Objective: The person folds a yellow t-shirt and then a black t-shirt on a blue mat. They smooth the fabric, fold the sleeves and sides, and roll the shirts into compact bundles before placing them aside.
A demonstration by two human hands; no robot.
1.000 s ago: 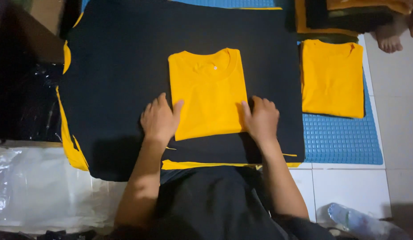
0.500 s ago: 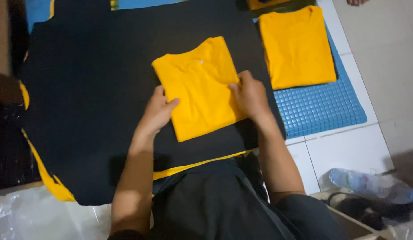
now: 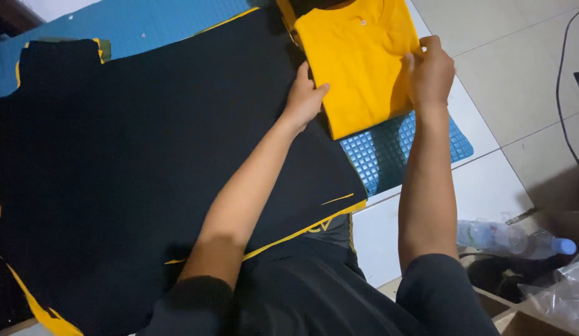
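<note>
Holding item: one folded yellow shirt, gripped at both side edges and carried over the far right part of the black folding board, out past its right edge and above the blue mat.

Left hand: closed on the shirt's left edge, fingers under the fabric and thumb on top, near the lower left corner of the fold.

Right hand: closed on the shirt's right edge, fingers curled over the top of the fabric, knuckles toward the camera.

Shirt condition: folded to a rectangle, collar end pointing away from the person, a small button showing near the neckline. Whether its far end touches the surface beneath cannot be told.

Folding board: black, flat, yellow trim along its near and left edges, covering most of the mat.

Blue mat: gridded surface, showing at the far left corner and at the right beside the board's right edge, lying on pale floor tiles.

Other items: clear plastic bottle with a blue cap, lying on its side on the floor near the person's right knee; open cardboard box at the near right corner; dark cable running over the tiles at the right.
</note>
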